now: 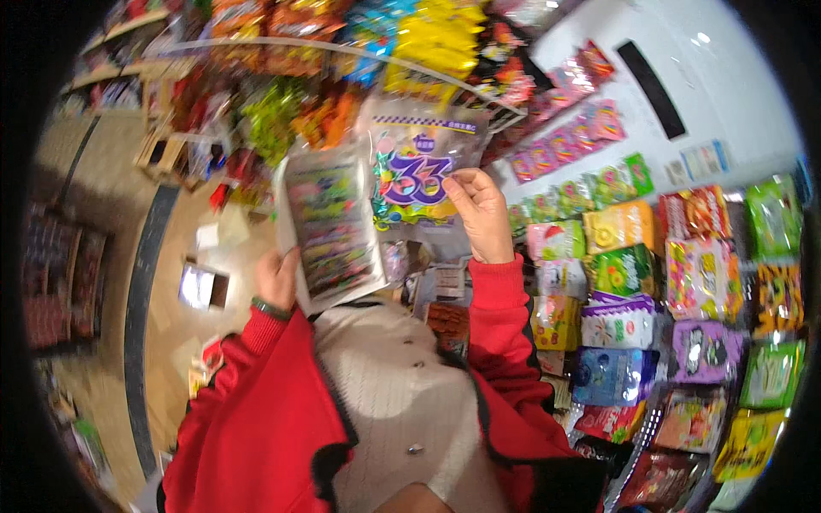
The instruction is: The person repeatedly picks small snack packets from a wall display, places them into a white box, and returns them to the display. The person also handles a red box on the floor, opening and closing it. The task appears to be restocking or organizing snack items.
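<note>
My right hand pinches a clear plastic bag by its right side. The bag bears large purple writing and colourful print, and stands in front of the snack rack. With my left hand I grip the near left edge of a shallow white box. Rows of colourful items show on its dark face, too blurred to name. The box is tilted in front of my waist, and its upper right side lies beside the plastic bag.
A wire-edged rack holds orange, blue and yellow snack bags beyond my hands. On the right, a tiered display carries many candy packets, with pink packet strips above it. A small wooden crate and an open carton are at left.
</note>
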### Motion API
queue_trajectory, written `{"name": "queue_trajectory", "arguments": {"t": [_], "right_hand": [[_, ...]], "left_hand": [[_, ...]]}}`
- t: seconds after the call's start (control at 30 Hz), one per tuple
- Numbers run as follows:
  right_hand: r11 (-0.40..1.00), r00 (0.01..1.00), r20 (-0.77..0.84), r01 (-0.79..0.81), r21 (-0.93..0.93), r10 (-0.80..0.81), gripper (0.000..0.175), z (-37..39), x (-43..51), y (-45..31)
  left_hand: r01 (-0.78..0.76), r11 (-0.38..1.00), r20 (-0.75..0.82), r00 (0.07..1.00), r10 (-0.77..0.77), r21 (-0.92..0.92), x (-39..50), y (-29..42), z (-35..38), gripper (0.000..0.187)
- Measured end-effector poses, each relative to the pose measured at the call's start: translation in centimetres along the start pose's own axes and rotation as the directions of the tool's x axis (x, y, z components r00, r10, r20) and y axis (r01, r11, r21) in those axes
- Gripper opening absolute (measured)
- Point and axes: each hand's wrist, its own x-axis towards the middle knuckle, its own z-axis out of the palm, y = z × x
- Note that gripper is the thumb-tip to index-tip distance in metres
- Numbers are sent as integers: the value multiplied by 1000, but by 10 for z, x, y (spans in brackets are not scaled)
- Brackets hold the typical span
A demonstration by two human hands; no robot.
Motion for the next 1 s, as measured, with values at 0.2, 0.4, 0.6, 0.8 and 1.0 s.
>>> {"name": "queue_trajectory", "arguments": {"t": [0.2,0.4,0.6,0.8,1.0], "right_hand": [[962,892,-370,203,-182,-258,10,-73,-18,-65],[650,448,-489,349,-675,-748,53,-119,-58,-164],[448,144,-426,200,-871,-893,28,-170,-111,-289],[214,23,-214,-10,-977,-976,39,-207,-131,-381],[139,204,-154,-85,-987,-967,61,-245,-114,-456]], "left_hand": [[-13,999,11,1000,13,-40,14,-30,0,33],[-3,1000,48,999,2,15,22,-32,5,30],[-22,996,44,999,18,90,28,-23,22,30],[-50,996,30,998,48,72,36,-11,44,31],[-50,996,20,999,49,74,37,-6,53,32]]}}
